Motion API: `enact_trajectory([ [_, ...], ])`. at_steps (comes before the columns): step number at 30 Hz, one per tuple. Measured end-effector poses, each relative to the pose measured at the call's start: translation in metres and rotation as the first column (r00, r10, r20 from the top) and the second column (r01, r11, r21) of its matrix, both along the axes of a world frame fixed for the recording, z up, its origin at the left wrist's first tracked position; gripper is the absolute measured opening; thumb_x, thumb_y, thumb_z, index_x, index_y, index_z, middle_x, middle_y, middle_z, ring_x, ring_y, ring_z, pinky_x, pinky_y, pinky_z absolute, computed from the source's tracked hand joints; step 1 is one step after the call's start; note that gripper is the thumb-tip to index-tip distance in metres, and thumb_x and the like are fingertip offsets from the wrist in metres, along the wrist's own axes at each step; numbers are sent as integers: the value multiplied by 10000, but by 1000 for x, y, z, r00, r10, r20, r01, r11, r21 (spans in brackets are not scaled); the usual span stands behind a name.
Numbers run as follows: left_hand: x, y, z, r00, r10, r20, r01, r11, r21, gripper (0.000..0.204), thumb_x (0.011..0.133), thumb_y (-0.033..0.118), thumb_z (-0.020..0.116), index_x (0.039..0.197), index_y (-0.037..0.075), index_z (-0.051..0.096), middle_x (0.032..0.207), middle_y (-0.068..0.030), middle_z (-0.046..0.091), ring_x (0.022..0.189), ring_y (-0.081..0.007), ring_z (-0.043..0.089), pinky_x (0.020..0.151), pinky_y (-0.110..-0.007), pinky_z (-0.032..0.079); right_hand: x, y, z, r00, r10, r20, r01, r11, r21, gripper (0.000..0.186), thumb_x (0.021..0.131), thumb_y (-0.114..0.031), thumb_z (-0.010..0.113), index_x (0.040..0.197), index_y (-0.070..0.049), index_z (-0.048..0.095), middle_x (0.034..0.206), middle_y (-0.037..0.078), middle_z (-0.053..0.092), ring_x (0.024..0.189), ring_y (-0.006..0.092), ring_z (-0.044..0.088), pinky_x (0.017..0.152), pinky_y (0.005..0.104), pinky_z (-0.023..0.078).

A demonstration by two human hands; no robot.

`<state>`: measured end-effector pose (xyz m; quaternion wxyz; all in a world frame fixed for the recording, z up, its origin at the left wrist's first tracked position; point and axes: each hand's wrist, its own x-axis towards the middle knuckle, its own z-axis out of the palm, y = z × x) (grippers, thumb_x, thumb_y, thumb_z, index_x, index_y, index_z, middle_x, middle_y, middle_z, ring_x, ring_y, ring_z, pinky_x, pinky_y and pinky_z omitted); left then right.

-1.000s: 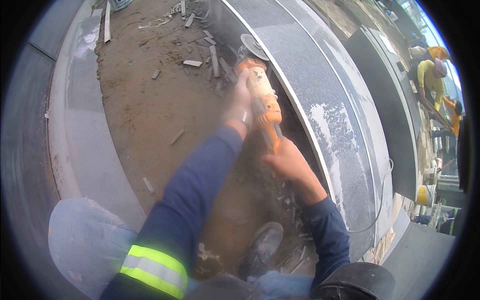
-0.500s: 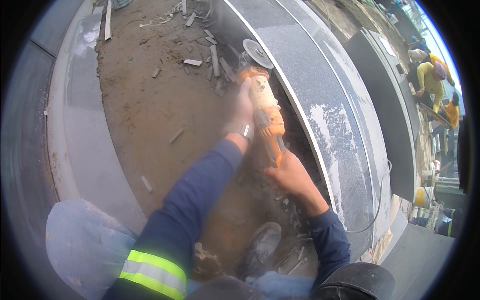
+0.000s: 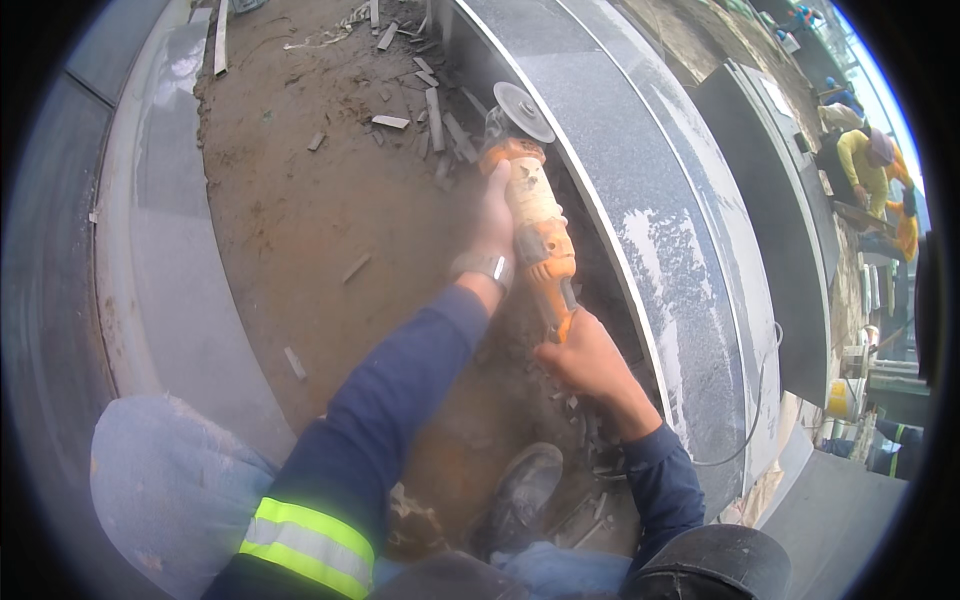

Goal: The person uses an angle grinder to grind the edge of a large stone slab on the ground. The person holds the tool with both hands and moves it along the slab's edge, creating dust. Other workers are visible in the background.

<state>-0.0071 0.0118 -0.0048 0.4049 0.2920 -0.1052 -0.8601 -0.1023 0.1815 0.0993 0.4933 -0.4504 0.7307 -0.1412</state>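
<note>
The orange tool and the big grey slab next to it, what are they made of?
The orange tool, held by the left hand and right hand, looks like dusty plastic. Its round disc looks like dull grey metal. The grey slab seems to be polished stone, perhaps granite: it is speckled and a little shiny.
</note>
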Motion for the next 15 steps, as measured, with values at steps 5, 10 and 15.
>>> enact_trajectory([
  [5,-3,-4,4,1000,7,11,-7,1000,21,718,961,702,433,1246,46,503,904,-232,665,759,-363,724,656,-479,625,-4,-4,-4,999,-11,31,10,1000,24,459,771,-130,717,1112,108,523,776,181,671,635,272,696,643,389,538],
  [10,-6,-12,2,1000,-9,-14,9,1000,1,721,958,706,438,1248,49,500,911,-231,663,767,-365,722,654,-486,622,-9,-8,-14,1000,-7,9,8,999,-51,449,777,-112,714,1115,108,517,742,155,658,558,225,667,550,367,518],
  [15,-5,-22,-8,1000,-10,24,9,1000,27,721,956,708,444,1255,54,497,908,-231,660,769,-372,715,651,-498,618,-1,-21,0,998,-43,42,42,999,33,428,784,-94,705,1108,109,515,740,134,652,543,198,657,525,359,512],
])
